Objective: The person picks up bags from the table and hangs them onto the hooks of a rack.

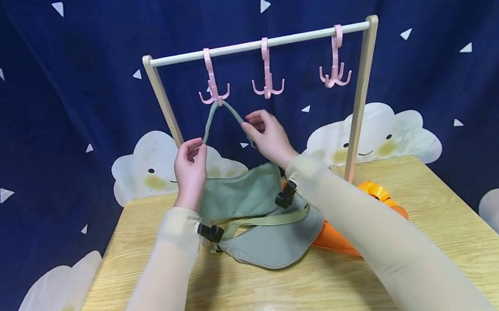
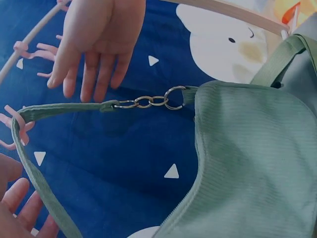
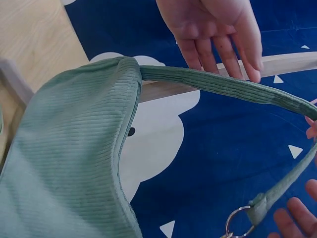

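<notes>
See the green bag (image 1: 241,194) at the centre of the head view, below both hands, long axis running across the frame. Looped by its strap (image 3: 213,83) over the leftmost pink hook (image 1: 214,87). Likely to matter most: the strap's peak, up and between the left hand (image 1: 191,172) and right hand (image 1: 271,138), about equally near to each. Both loosely unfolded, fingers mostly straight, just beside opposite branches of the strap. Cannot tell light contact from slight clearance.
</notes>
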Motion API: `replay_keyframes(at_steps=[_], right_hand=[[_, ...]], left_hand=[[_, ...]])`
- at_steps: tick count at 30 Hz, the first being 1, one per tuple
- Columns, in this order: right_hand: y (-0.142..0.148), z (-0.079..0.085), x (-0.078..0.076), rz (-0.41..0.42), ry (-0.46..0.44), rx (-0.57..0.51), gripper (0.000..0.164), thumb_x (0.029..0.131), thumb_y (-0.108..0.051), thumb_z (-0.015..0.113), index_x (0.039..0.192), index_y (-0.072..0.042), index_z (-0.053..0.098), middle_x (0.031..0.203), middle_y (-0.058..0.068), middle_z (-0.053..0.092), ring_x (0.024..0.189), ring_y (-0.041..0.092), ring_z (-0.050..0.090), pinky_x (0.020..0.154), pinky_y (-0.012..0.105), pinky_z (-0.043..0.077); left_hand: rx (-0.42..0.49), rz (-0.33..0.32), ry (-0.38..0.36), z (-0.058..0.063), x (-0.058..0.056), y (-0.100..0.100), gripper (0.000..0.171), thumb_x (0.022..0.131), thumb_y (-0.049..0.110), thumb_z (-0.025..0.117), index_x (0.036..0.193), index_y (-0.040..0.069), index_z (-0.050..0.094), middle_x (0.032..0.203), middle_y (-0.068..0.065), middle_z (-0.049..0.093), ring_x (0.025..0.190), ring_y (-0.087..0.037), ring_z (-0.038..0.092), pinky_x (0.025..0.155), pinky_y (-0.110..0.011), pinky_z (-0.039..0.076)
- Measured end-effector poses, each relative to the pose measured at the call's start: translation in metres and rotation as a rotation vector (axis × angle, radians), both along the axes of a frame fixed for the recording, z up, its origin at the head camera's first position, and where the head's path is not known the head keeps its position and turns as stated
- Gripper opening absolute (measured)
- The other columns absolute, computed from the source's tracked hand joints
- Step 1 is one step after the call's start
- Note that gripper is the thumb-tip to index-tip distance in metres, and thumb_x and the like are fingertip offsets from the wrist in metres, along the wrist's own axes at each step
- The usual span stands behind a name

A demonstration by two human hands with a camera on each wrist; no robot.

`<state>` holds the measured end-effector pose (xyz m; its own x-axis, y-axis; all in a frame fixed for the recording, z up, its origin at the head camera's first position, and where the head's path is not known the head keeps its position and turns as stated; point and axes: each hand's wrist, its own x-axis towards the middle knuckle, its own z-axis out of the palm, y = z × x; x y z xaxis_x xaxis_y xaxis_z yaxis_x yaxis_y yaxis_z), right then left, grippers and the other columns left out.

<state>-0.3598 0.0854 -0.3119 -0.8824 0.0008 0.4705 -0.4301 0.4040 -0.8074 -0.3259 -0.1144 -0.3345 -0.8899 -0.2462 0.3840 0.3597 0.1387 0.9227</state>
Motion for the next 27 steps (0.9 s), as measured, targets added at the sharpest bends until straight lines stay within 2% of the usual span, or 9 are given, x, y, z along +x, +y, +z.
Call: replay_keyframes(at_steps=[6, 9, 13, 17, 27], right_hand=[[0.01, -0.005, 0.009, 0.006, 0.03, -0.005, 0.027, 0.102, -0.019, 0.065, 0.12, 0.001, 0.063, 0.122, 0.019, 0.061, 0.112, 0.033, 0.066, 0.103, 0.04, 0.052], [0.016, -0.009, 0.015, 0.016, 0.051, -0.006, 0.023, 0.102, -0.017, 0.065, 0.115, 0.002, 0.065, 0.118, 0.02, 0.059, 0.108, 0.033, 0.066, 0.098, 0.038, 0.053], [0.024, -0.015, 0.022, 0.019, 0.067, 0.009, 0.02, 0.102, -0.016, 0.065, 0.111, 0.001, 0.066, 0.115, 0.018, 0.058, 0.104, 0.031, 0.067, 0.091, 0.029, 0.053], [0.03, -0.021, 0.032, 0.022, 0.091, 0.025, 0.018, 0.102, -0.016, 0.066, 0.109, 0.001, 0.066, 0.113, 0.017, 0.058, 0.102, 0.029, 0.066, 0.088, 0.024, 0.051], [0.047, -0.042, 0.054, 0.021, 0.171, 0.061, 0.014, 0.1, -0.012, 0.067, 0.107, 0.001, 0.067, 0.11, 0.017, 0.059, 0.102, 0.031, 0.063, 0.096, 0.045, 0.055]], left_hand=[[0.01, 0.038, 0.015, -0.006, 0.011, -0.005, 0.026, 0.101, 0.011, 0.061, 0.124, -0.002, 0.064, 0.127, -0.018, 0.064, 0.115, -0.023, 0.058, 0.1, -0.029, 0.04], [0.037, 0.063, 0.036, -0.009, 0.016, -0.006, 0.024, 0.1, 0.008, 0.061, 0.12, -0.004, 0.065, 0.119, -0.014, 0.065, 0.107, -0.017, 0.057, 0.096, -0.027, 0.043], [0.077, 0.087, 0.059, -0.014, 0.024, -0.007, 0.02, 0.099, 0.005, 0.062, 0.116, -0.006, 0.066, 0.104, -0.004, 0.065, 0.096, -0.008, 0.055, 0.089, -0.021, 0.045], [0.061, 0.076, 0.059, -0.02, 0.033, -0.007, 0.019, 0.099, 0.004, 0.062, 0.115, -0.006, 0.066, 0.102, -0.001, 0.065, 0.092, -0.003, 0.056, 0.085, -0.018, 0.045], [-0.004, 0.007, 0.053, -0.038, 0.048, -0.005, 0.02, 0.1, 0.005, 0.062, 0.117, -0.005, 0.066, 0.111, -0.02, 0.067, 0.093, 0.001, 0.058, 0.084, -0.016, 0.046]])
